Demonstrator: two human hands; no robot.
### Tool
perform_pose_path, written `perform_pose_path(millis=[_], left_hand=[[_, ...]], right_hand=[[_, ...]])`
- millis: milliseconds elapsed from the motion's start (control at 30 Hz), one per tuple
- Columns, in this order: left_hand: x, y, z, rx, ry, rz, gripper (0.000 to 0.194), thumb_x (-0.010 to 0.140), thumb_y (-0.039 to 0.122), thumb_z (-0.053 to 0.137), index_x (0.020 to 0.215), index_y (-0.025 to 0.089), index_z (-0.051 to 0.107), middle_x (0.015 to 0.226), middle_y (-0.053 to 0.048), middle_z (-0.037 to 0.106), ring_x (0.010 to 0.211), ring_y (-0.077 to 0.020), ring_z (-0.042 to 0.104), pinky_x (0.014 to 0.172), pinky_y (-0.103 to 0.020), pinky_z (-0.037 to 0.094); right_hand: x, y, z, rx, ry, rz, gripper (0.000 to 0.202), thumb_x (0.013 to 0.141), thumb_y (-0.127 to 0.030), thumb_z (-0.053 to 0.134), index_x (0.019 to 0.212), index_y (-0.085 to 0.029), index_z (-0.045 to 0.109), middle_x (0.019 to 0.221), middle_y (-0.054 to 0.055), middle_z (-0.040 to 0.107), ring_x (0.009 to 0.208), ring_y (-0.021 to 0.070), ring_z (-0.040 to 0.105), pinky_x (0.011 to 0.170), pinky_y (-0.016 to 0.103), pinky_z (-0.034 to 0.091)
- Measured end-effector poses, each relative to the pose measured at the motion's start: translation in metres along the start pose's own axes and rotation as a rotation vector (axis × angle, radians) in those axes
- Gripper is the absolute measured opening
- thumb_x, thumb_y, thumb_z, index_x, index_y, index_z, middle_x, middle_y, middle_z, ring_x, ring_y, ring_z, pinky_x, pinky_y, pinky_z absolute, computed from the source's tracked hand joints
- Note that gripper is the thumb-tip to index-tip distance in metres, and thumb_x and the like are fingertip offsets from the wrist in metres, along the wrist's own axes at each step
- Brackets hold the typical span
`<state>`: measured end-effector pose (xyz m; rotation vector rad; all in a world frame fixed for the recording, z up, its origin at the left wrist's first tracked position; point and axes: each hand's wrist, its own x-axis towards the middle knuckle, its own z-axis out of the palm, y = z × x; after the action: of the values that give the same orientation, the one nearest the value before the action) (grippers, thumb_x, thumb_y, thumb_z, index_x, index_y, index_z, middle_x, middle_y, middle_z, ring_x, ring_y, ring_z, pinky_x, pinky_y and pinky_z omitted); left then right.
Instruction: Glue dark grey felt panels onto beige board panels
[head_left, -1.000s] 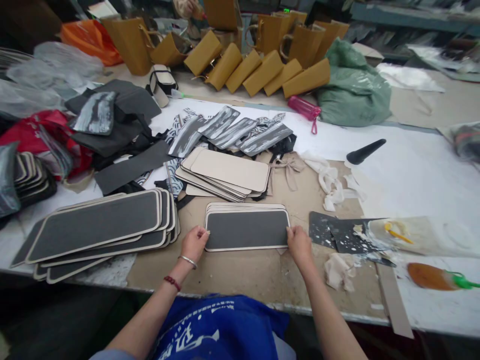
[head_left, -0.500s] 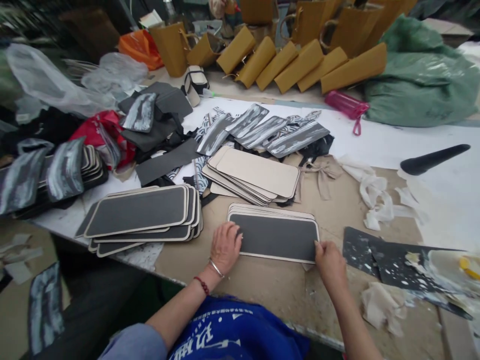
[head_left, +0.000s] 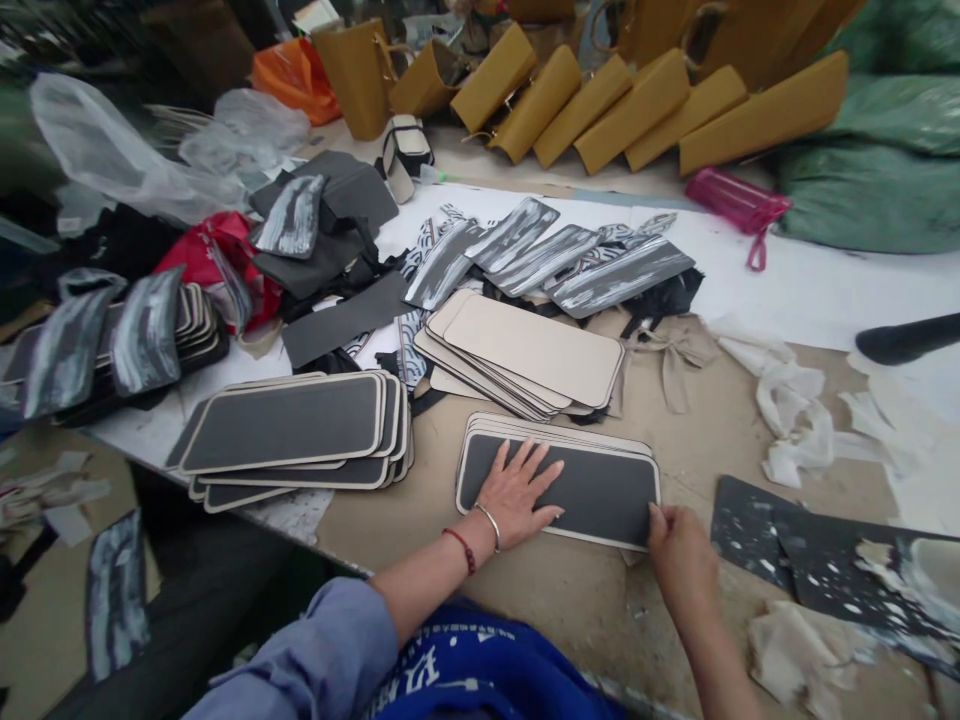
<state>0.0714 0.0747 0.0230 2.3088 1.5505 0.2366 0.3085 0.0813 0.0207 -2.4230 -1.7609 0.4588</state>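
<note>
In front of me lies a small stack of cream rounded panels, topped by a dark grey panel with a cream border [head_left: 600,486]. My left hand [head_left: 517,497] rests flat on its left half, fingers spread. At the right end, my right hand [head_left: 679,545] pinches the panel's edge between thumb and bent fingers. Just behind sits a pile of plain cream panels [head_left: 536,345]. To the left is another stack of grey-faced panels with cream borders [head_left: 285,425], lying slightly fanned.
Paint-streaked grey strips [head_left: 622,275] lie behind the cream pile. Mustard-coloured bags [head_left: 630,110] line the back, beside a green sack [head_left: 877,195] and a pink pouch [head_left: 735,203]. Glue-spotted dark boards [head_left: 817,550] and crumpled cloth scraps [head_left: 802,650] are at the right.
My left hand has moved from the panel's left edge onto its face and spread out. My right hand keeps its pinch at the right edge. The camera view has shifted slightly.
</note>
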Motion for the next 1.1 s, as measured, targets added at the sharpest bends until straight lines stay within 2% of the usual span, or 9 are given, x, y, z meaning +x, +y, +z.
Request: perform_pose_path(millis=[233, 333, 400, 467, 600, 700, 900, 967, 1100], left_hand=[[-0.01, -0.009, -0.005, 0.065, 0.078, -0.129, 0.06, 0.079, 0.05, 0.048, 0.134, 0.029, 0.034, 0.143, -0.009, 0.03, 0.132, -0.0322, 0.022, 0.106, -0.056, 0.012], [-0.009, -0.01, -0.005, 0.095, 0.085, -0.115, 0.06, 0.078, 0.049, 0.048, 0.133, 0.029, 0.035, 0.142, -0.009, 0.032, 0.131, -0.0323, 0.023, 0.105, -0.056, 0.012], [-0.009, -0.01, -0.003, 0.125, 0.083, -0.101, 0.06, 0.078, 0.048, 0.048, 0.134, 0.028, 0.034, 0.142, -0.01, 0.032, 0.132, -0.0326, 0.023, 0.105, -0.056, 0.012], [-0.01, -0.012, 0.001, 0.159, 0.08, -0.082, 0.061, 0.078, 0.044, 0.049, 0.134, 0.026, 0.034, 0.143, -0.011, 0.031, 0.132, -0.0332, 0.023, 0.104, -0.056, 0.012], [-0.01, -0.015, 0.006, 0.217, 0.067, -0.053, 0.062, 0.074, 0.031, 0.05, 0.134, 0.022, 0.036, 0.141, -0.012, 0.033, 0.131, -0.0333, 0.024, 0.104, -0.055, 0.012], [-0.008, -0.016, 0.007, 0.231, 0.075, -0.045, 0.061, 0.074, 0.036, 0.052, 0.132, 0.023, 0.039, 0.14, -0.013, 0.035, 0.13, -0.035, 0.026, 0.103, -0.056, 0.013], [-0.006, -0.014, 0.004, 0.236, 0.078, -0.047, 0.058, 0.077, 0.042, 0.051, 0.132, 0.024, 0.039, 0.14, -0.014, 0.035, 0.128, -0.0359, 0.028, 0.102, -0.057, 0.016], [-0.006, -0.014, 0.004, 0.256, 0.074, -0.041, 0.059, 0.077, 0.04, 0.051, 0.132, 0.023, 0.039, 0.139, -0.015, 0.036, 0.128, -0.0362, 0.029, 0.102, -0.057, 0.016], [-0.005, -0.015, 0.005, 0.296, 0.069, -0.024, 0.061, 0.076, 0.041, 0.052, 0.133, 0.024, 0.037, 0.139, -0.015, 0.037, 0.128, -0.0358, 0.029, 0.102, -0.057, 0.015]], right_hand=[[0.0, 0.002, -0.009, 0.001, -0.033, 0.0, 0.018, 0.083, -0.031, 0.039, 0.07, -0.021, 0.043, 0.069, 0.005, 0.054, 0.068, 0.0198, 0.053, 0.065, 0.03, 0.039], [-0.004, -0.012, -0.015, -0.096, 0.082, -0.055, 0.022, 0.085, -0.033, 0.04, 0.082, -0.015, 0.052, 0.083, 0.013, 0.057, 0.084, 0.0245, 0.053, 0.075, 0.035, 0.041], [-0.013, -0.036, -0.011, -0.091, 0.167, -0.2, 0.03, 0.086, -0.034, 0.041, 0.1, -0.01, 0.053, 0.102, 0.018, 0.056, 0.102, 0.0277, 0.048, 0.086, 0.04, 0.038], [-0.023, -0.066, 0.001, -0.012, 0.185, -0.432, 0.041, 0.086, -0.033, 0.043, 0.119, -0.008, 0.046, 0.124, 0.019, 0.047, 0.119, 0.0279, 0.037, 0.096, 0.042, 0.033], [-0.032, -0.106, 0.029, 0.099, 0.051, -0.845, 0.061, 0.082, -0.037, 0.05, 0.134, -0.009, 0.032, 0.139, 0.013, 0.035, 0.132, 0.0239, 0.02, 0.106, 0.042, 0.024], [-0.02, -0.093, 0.031, 0.079, 0.002, -0.871, 0.069, 0.081, -0.04, 0.052, 0.136, -0.007, 0.027, 0.141, 0.013, 0.031, 0.133, 0.0232, 0.015, 0.108, 0.041, 0.022], [0.018, -0.028, 0.012, -0.025, 0.08, -0.604, 0.068, 0.086, -0.039, 0.043, 0.141, -0.009, 0.016, 0.143, 0.015, 0.026, 0.134, 0.0241, 0.014, 0.107, 0.046, 0.022], [0.025, -0.019, 0.011, -0.027, 0.105, -0.541, 0.07, 0.086, -0.042, 0.042, 0.141, -0.01, 0.013, 0.144, 0.015, 0.024, 0.134, 0.0262, 0.013, 0.106, 0.048, 0.021], [0.029, -0.017, 0.015, -0.003, 0.116, -0.558, 0.07, 0.087, -0.043, 0.04, 0.142, -0.012, 0.01, 0.144, 0.014, 0.023, 0.133, 0.0277, 0.016, 0.105, 0.05, 0.022]])
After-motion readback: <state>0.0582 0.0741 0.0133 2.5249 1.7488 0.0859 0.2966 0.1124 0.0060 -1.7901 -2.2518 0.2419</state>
